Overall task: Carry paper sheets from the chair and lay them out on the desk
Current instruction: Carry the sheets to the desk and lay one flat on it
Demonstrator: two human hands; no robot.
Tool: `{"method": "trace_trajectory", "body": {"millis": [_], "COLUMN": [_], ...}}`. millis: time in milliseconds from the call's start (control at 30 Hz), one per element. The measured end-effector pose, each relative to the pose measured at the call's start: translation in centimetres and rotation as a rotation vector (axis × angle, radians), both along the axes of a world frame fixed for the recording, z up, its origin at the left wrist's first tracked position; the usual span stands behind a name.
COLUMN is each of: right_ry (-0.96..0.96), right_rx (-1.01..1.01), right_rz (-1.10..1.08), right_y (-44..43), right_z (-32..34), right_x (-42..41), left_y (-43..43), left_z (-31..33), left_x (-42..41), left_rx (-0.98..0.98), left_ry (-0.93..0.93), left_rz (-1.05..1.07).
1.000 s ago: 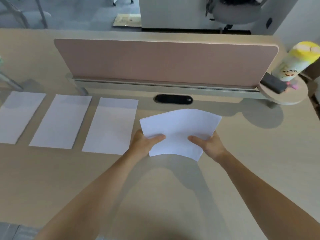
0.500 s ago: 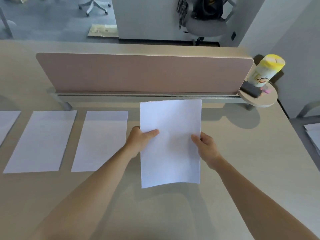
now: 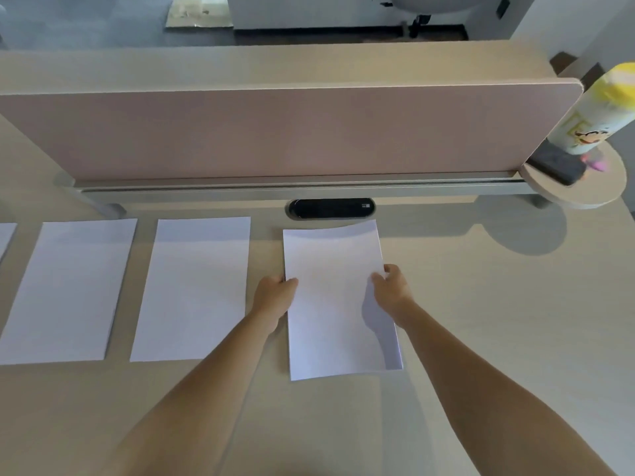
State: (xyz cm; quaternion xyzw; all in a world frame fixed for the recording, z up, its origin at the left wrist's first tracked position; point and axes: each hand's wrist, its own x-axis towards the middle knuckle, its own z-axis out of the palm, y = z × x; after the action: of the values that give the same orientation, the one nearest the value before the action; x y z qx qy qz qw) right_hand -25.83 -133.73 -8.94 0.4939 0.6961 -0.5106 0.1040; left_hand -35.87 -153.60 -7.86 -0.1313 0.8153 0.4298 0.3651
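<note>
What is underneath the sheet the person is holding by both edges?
Only the bare desk shows around the held sheet, whose far edge curls up. Whatever lies directly beneath is covered, as are the fingers of each hand under the sheet's edges.

Two bare forearms entered from the bottom edge, no sleeves visible up to the frame edge. Left hand and right hand were bare too: no gloves, rings, watch or wristbands seen. Fingernails too small to judge.
</note>
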Motion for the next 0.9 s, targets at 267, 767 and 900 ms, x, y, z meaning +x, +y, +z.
{"method": "trace_trajectory", "body": {"millis": [267,767,900], "right_ry": [-0.08,-0.126,-0.162], "right_rx": [0.118,0.184,0.203], "right_rz": [-0.054,0.098,0.15], "right_y": [-0.3,0.4,0.6], "right_z": [-1.0,0.5,0.4], "right_x": [0.5,-0.8,-0.9], "left_y": [-0.4,-0.3,-0.4], "left_z": [-1.2,-1.4,-1.8], "left_x": [-1.1,-2.5,-2.7], "left_rx": [-0.001,0.045,0.066], "left_ry": [0.06,0.05,0.062], "left_rz": [-0.108,-0.125,-0.126]}}
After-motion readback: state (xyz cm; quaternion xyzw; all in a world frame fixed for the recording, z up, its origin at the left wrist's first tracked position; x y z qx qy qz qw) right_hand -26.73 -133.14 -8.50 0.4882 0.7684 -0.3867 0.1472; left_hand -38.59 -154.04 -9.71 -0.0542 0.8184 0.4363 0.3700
